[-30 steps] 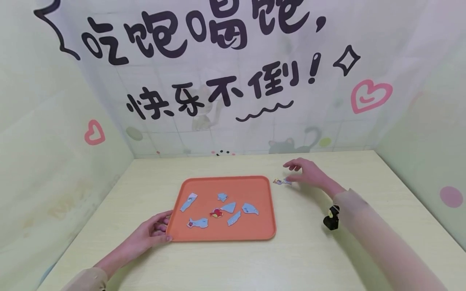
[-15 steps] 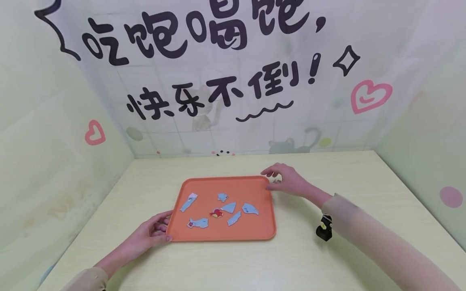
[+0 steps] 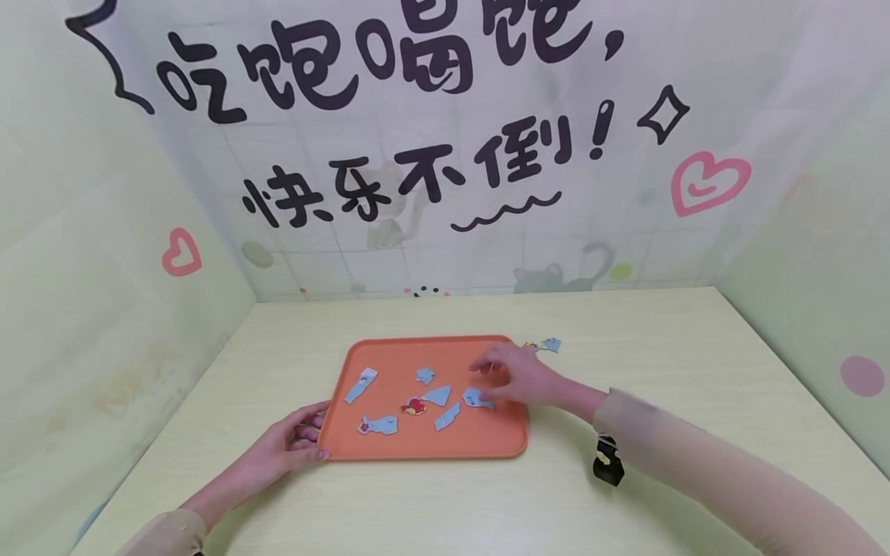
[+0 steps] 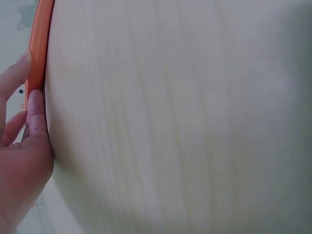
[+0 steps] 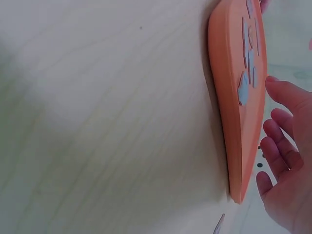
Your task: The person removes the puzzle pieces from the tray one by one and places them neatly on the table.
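Observation:
An orange tray (image 3: 431,448) lies on the table with several cut-out light-blue pieces on it. My left hand (image 3: 295,440) holds its left edge near the front corner. In the left wrist view the thumb and fingers meet the rim (image 4: 38,53) of the tray. My right hand (image 3: 518,374) is over the tray's right side, its fingers loosely bent with nothing visible between them. Its thumb is by a blue piece (image 3: 474,397), and whether it touches is unclear. A red and yellow piece (image 3: 413,406) is near the tray's middle. Another cut-out piece (image 3: 552,345) lies outside the tray, partly hidden behind the right hand.
The pale wooden table (image 3: 626,510) extends around the tray. A printed cloth wall (image 3: 445,255) with black lettering stands behind it, with side walls left and right. A black band (image 3: 608,461) hangs at the right wrist.
My right hand has moved left and toward me, from the piece outside the tray to over the tray. That piece still lies on the table. My left hand stays on the tray's edge.

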Tool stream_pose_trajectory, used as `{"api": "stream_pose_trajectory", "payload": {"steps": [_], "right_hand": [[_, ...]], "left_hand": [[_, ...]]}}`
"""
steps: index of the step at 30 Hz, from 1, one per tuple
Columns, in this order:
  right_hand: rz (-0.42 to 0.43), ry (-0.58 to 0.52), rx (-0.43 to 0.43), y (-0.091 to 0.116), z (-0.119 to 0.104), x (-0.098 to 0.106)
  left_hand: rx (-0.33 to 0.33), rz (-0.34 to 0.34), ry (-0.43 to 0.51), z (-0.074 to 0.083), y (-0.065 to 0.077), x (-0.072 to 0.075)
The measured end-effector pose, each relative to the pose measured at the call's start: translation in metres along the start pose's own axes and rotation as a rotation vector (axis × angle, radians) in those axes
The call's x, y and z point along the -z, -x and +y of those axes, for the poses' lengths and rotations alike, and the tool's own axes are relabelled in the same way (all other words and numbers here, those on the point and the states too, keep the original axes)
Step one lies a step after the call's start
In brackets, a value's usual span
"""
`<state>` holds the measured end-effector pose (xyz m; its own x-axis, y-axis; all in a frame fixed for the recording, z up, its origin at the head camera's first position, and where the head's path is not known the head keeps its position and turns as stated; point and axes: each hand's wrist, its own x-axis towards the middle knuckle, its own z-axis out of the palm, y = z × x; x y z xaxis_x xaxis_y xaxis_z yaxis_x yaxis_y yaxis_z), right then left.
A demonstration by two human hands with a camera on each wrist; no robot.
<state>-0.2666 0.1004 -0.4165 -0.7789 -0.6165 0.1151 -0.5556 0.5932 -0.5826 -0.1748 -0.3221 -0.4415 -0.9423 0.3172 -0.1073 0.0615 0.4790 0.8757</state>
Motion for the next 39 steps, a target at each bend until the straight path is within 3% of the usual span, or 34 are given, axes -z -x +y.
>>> {"api": "stream_pose_trajectory", "payload": {"steps": [6, 20, 28, 33, 39], "right_hand": [[-0.011, 0.080, 0.010, 0.001, -0.004, -0.008], [-0.025, 0.074, -0.056, 0.000, -0.006, -0.020], [-0.076, 0.002, 0.050, -0.003, -0.008, -0.021], [-0.132, 0.000, 0.070, -0.004, -0.008, -0.022], [-0.150, -0.005, 0.096, -0.005, -0.006, -0.018]], "left_hand": [[-0.008, -0.003, 0.007, 0.000, 0.000, 0.000], [0.005, -0.008, 0.014, 0.000, 0.000, 0.001], [-0.007, -0.007, 0.014, 0.001, 0.001, 0.000], [-0.017, -0.021, 0.024, 0.000, 0.002, -0.001], [0.018, -0.009, 0.012, 0.003, 0.001, 0.000]]}}
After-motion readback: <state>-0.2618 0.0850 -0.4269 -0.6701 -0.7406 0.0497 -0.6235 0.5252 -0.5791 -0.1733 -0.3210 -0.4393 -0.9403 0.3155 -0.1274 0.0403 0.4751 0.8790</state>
